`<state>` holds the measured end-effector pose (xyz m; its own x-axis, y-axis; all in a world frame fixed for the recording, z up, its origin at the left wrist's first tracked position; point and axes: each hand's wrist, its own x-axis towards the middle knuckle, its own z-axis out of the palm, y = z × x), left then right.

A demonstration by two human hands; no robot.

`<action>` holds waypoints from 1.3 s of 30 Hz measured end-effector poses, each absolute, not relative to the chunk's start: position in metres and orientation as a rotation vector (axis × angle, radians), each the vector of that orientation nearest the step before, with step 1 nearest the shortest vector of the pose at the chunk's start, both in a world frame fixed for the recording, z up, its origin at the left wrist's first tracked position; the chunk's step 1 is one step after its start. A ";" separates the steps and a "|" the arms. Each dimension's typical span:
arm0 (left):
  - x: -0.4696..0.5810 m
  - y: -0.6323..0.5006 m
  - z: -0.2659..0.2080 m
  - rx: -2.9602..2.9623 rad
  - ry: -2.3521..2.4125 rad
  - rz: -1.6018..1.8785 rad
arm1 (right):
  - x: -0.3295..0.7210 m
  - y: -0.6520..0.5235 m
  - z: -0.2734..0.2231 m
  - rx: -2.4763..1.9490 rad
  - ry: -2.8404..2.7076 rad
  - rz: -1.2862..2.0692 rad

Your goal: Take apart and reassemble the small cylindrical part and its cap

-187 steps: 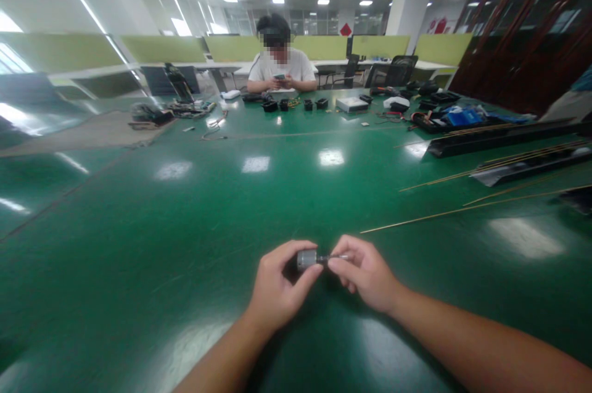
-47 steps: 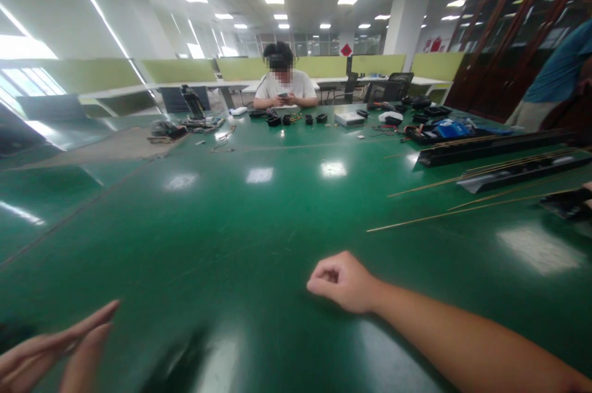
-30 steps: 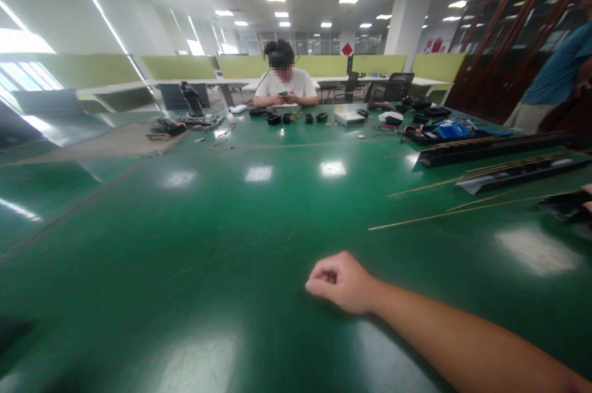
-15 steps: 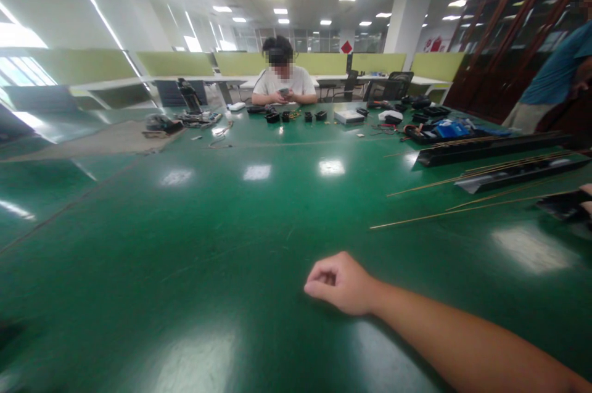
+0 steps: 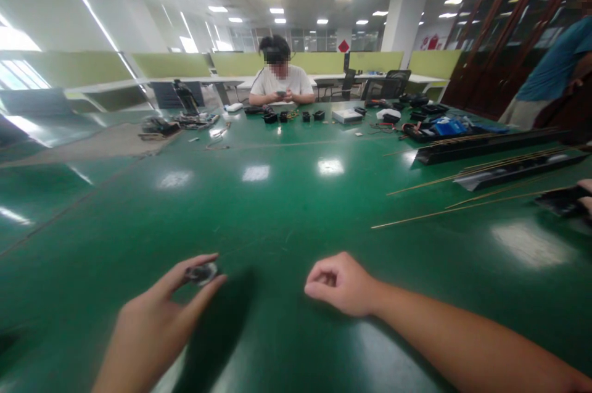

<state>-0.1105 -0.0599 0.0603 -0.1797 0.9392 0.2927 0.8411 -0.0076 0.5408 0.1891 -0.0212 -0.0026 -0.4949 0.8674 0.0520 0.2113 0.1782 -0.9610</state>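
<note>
My left hand (image 5: pixel 161 303) is raised over the green table (image 5: pixel 259 214) at lower left. Between its thumb and fingers it grips a small, roundish dark object with a pale, shiny face (image 5: pixel 202 273); blur hides its exact kind. A dark shadow falls on the tabletop beside this hand. To the right, my right hand (image 5: pixel 340 283) rests on the table with its fingers curled into a loose fist. Nothing shows inside its curl. The two hands are apart.
Thin brass-coloured rods (image 5: pixel 419 219) and black metal channels (image 5: pixel 490 145) lie at right, near another person's hand (image 5: pixel 586 195). Small black parts (image 5: pixel 271 116), a white box (image 5: pixel 346 116) and a blue item (image 5: pixel 448 126) line the far side. A person (image 5: pixel 282 81) sits opposite.
My left hand has come into view from the lower left, with the small dark object in its grip. My right hand stays in place. The view has shifted slightly.
</note>
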 end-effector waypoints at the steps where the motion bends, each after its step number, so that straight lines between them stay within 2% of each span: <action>1: -0.093 -0.049 0.058 1.995 1.971 0.922 | 0.189 -0.021 -0.003 -1.006 -1.800 1.360; 7: 0.000 -0.003 0.028 2.209 1.427 1.006 | 0.191 -0.014 -0.005 -0.962 -1.417 1.502; 14: 0.001 -0.003 0.004 2.113 1.190 1.023 | 0.189 -0.018 -0.002 -0.970 -1.430 1.506; 39: 0.007 -0.007 0.008 1.829 1.175 1.112 | 0.190 -0.022 0.000 -1.046 -1.499 1.504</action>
